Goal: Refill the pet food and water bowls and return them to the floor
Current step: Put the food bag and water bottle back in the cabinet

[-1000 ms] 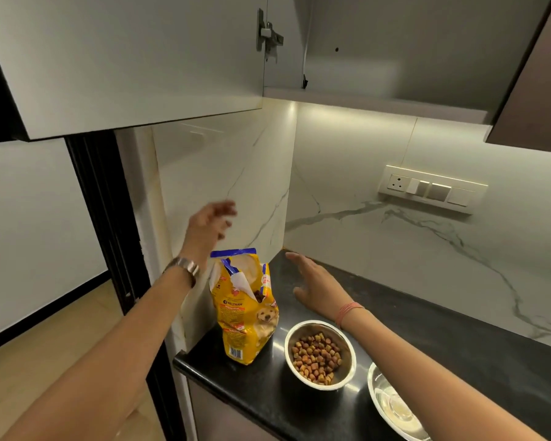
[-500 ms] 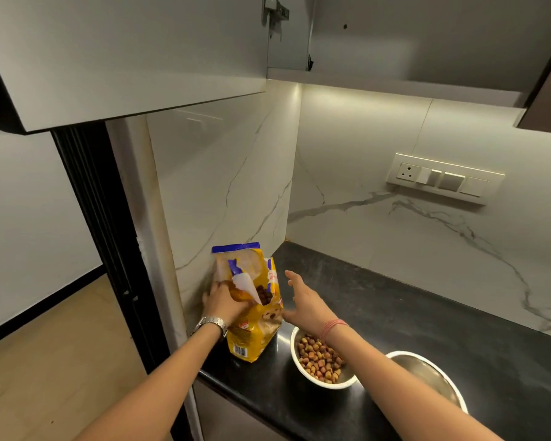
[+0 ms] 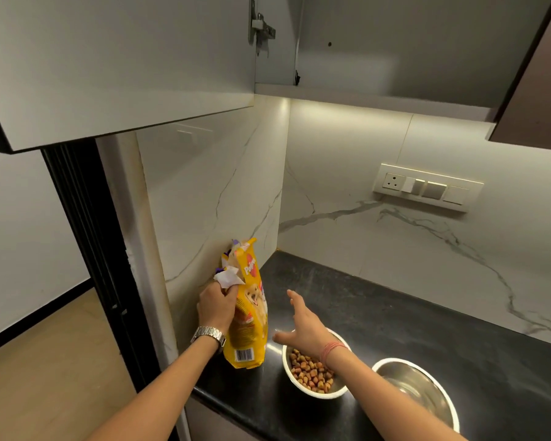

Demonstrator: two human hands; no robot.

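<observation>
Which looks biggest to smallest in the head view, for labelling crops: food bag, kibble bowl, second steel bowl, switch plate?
1. Food bag.
2. Switch plate.
3-4. Kibble bowl and second steel bowl: alike; an arm covers part of each, and the second sits nearer the camera, so unranked.

Two steel bowls [image 3: 315, 393] [image 3: 417, 393]; one yellow food bag [image 3: 248, 316]; two hands [image 3: 215, 308] [image 3: 306, 329]; one switch panel [image 3: 427, 187].
</observation>
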